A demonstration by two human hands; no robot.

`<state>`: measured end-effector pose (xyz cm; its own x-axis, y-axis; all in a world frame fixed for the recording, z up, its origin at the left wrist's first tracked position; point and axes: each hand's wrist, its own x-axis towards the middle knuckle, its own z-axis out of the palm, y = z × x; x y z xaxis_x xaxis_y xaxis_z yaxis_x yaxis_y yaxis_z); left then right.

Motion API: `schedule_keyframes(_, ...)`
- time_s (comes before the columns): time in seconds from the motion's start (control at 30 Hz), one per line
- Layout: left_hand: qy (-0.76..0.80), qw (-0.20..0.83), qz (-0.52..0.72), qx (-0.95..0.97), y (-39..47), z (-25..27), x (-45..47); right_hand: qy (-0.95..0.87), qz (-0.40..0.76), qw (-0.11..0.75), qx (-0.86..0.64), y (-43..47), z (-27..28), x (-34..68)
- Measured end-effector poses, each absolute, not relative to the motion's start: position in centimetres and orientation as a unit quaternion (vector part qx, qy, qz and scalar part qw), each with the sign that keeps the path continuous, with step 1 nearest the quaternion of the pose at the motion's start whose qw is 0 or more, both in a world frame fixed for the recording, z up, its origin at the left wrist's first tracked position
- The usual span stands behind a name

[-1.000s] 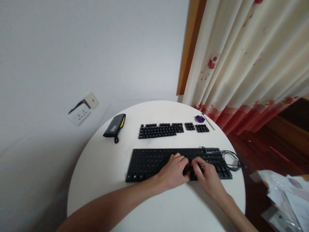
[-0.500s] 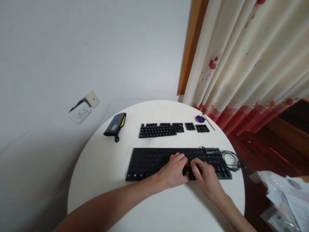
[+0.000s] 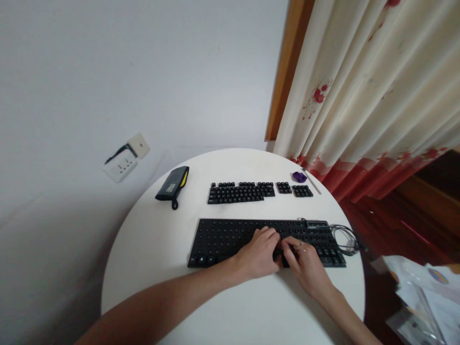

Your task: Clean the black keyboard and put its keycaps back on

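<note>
A black keyboard (image 3: 230, 239) lies near the front of the round white table. Much of it shows bare key posts, with a few keycaps still on its bottom row and right side. My left hand (image 3: 261, 251) rests over its middle, fingers curled on top and thumb down by the front edge. Close beside it, my right hand (image 3: 304, 261), with a ring on one finger, has thumb and fingertips pinched together against the keys. Whatever lies between those fingertips is hidden. Behind the keyboard, loose black keycaps (image 3: 237, 193) are laid out in keyboard order.
A coiled black cable (image 3: 347, 239) lies at the keyboard's right end. On the table (image 3: 143, 268) are a dark pouch (image 3: 172, 184) at left, a purple crumpled item (image 3: 299, 177) and a thin white stick (image 3: 313, 183) at right. Plastic bags (image 3: 424, 287) sit beyond the right edge.
My right hand has shifted very slightly left and up, toward my left hand. The left hand stays in place, and the view has moved a little.
</note>
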<state>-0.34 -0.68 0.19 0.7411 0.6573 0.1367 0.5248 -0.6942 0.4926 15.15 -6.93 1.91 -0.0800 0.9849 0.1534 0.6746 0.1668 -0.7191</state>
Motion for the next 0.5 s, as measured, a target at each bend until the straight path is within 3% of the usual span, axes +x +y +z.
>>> schedule_keyframes(0.5, 0.309, 0.234, 0.150, 0.909, -0.42, 0.63, -0.45, -0.730, 0.174, 0.229, -0.620, -6.71, 1.29, 14.54)
